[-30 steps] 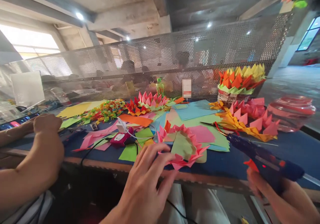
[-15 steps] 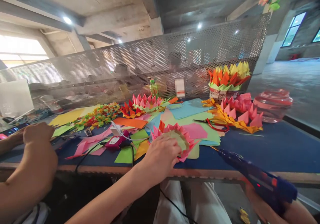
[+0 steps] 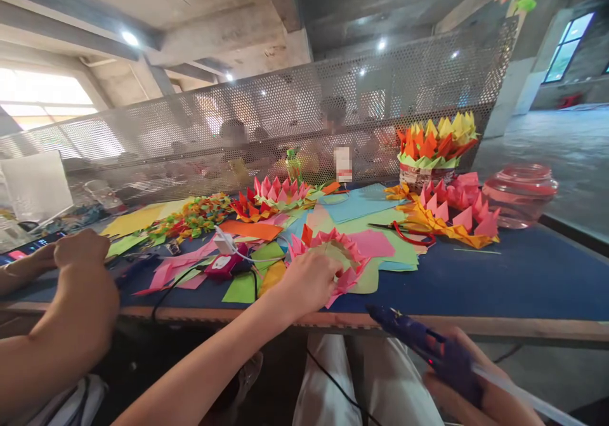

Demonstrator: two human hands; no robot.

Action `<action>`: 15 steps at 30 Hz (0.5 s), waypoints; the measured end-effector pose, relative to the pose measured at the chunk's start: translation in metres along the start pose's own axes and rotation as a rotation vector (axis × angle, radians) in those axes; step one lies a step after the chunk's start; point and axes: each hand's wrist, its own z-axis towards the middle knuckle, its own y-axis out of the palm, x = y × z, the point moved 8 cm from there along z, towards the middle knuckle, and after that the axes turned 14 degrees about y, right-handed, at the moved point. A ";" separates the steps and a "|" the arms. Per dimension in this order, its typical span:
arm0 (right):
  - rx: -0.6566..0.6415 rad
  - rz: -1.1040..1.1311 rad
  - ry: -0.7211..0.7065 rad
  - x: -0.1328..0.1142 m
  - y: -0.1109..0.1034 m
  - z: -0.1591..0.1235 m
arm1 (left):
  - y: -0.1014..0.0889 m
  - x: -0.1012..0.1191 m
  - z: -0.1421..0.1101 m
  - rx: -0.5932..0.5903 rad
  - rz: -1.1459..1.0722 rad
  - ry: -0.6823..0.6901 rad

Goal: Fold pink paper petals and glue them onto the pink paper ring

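A ring of folded pink paper petals [image 3: 354,267] lies on the table in front of me, with a pale green inside. My left hand [image 3: 314,280] is closed at its near left rim; the fingertips are partly hidden inside the ring. In my right hand [image 3: 457,375] is a dark blue hot glue gun [image 3: 432,346], its nozzle pointing left over the table's front edge and a small red light lit. A clear glue stick [image 3: 523,397] sticks out of its back end.
Red-handled scissors [image 3: 412,235] lie on paper sheets beyond the ring. A pink power socket [image 3: 223,264] with cables sits left of it. Finished paper petal rings [image 3: 457,216] and a clear jar [image 3: 518,200] stand at right. Another person's hand [image 3: 80,251] is at far left.
My right hand has brought the glue gun left, nearer the pink ring. The fingers of my left hand have curled in at the ring's rim.
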 end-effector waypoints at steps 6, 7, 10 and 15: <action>-0.126 -0.074 -0.114 -0.024 0.021 0.017 | 0.004 -0.008 0.000 -0.026 -0.051 -0.054; -0.109 -0.092 -0.126 -0.026 0.021 0.020 | 0.004 -0.009 0.000 -0.029 -0.055 -0.057; -0.057 -0.146 -0.151 -0.027 0.021 0.029 | 0.006 -0.013 0.001 -0.031 -0.063 -0.067; -0.084 -0.249 -0.147 -0.030 0.022 0.040 | 0.005 -0.016 0.002 -0.019 -0.060 -0.075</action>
